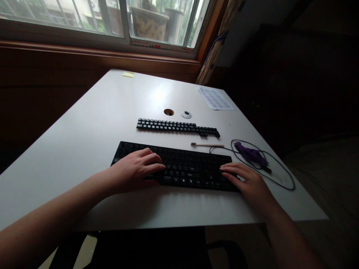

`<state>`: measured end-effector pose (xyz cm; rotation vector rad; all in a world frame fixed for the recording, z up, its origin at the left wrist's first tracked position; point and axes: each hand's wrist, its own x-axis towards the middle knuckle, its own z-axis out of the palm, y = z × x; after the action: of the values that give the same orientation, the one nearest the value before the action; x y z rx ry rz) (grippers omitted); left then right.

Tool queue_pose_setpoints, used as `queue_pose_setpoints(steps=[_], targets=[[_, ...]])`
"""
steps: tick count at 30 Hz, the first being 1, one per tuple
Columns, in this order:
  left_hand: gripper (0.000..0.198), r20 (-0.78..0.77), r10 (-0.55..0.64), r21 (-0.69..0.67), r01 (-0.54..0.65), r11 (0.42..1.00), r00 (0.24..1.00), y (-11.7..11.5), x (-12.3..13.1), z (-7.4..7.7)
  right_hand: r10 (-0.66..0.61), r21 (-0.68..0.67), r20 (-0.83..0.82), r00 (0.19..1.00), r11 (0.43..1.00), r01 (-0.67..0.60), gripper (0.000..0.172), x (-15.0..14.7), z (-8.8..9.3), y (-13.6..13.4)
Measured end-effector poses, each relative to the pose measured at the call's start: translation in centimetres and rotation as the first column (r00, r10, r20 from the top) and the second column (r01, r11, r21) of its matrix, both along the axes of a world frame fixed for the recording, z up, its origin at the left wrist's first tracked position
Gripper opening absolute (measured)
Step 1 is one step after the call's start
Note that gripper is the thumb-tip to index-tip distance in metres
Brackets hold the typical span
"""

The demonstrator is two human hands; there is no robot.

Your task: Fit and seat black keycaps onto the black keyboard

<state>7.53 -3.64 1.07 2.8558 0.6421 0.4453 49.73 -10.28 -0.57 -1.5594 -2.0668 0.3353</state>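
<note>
A black keyboard [185, 168] lies near the front edge of a white table [92, 123]. My left hand [134, 170] rests on its left end, fingers stretched flat over the keys. Fingers extended, my right hand [245, 179] lies on the keyboard's right end. Neither hand holds anything. Behind the keyboard, a row of loose black keycaps [176, 126] is laid out in lines. A thin brush-like stick [206, 145] lies between the keycaps and the keyboard.
The keyboard's black cable [280, 179] loops at the right, with a purple object [251, 153] on it. Farther back are a round cable hole [168, 112], its white cap [186, 114], a printed sheet [215, 99] and a yellow sticky note [128, 74]. A window lies beyond.
</note>
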Motion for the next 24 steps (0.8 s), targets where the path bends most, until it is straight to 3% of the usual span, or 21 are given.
queue_pose_setpoints(steps=[6, 17, 24], targets=[[0.039, -0.006, 0.001, 0.001, -0.001, 1.0, 1.0, -0.01, -0.03, -0.02, 0.011, -0.011, 0.033, 0.999, 1.0, -0.01, 0.018, 0.18, 0.39, -0.19], [0.04, 0.009, -0.003, 0.009, 0.003, 1.0, 1.0, -0.03, 0.03, 0.02, 0.04, 0.149, 0.063, 0.997, 0.988, -0.049, 0.017, -0.2, -0.27, -0.57], [0.038, 0.014, -0.009, 0.011, 0.008, 1.0, 1.0, -0.01, -0.03, -0.01, 0.062, 0.167, 0.029, 0.998, 0.984, -0.066, 0.019, -0.1, -0.59, -0.72]])
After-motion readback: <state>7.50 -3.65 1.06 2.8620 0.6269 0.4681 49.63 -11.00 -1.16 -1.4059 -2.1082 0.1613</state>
